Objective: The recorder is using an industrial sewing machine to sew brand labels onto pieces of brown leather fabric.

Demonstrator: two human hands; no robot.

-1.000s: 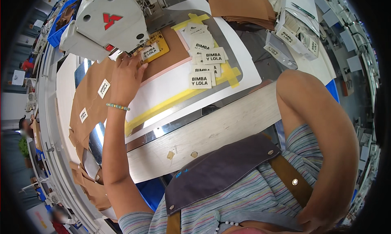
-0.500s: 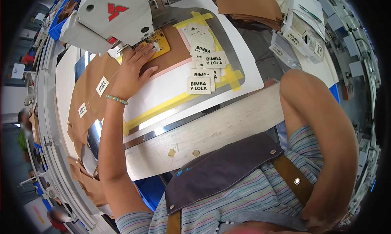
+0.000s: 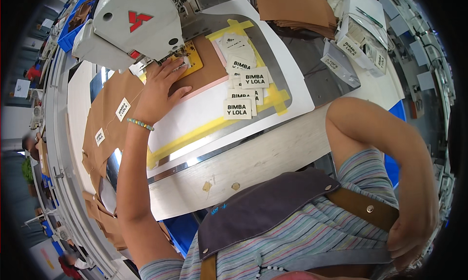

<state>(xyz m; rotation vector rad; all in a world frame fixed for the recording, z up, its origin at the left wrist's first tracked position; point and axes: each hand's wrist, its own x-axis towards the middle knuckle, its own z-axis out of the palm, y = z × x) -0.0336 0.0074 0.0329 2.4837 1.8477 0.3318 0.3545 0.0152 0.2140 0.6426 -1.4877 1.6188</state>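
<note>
My left hand lies flat with fingers spread on a brown fabric piece, just below the yellow clamp plate under the head of the white sewing machine. It grips nothing. A beaded bracelet circles that wrist. Several cream woven labels lie loose to the right of the fabric. My right hand is down at my waist on the right, fingers curled at the edge of my striped shirt; whether it grips the cloth is unclear.
Brown fabric pieces with sewn labels are stacked at the left. Another brown stack lies at the back. White boxes of labels stand at the right. Yellow tape edges the white table plate. A dark apron covers my front.
My left hand has slid a little right and settled on the fabric below the machine's clamp. My right arm has stayed bent at my side.
</note>
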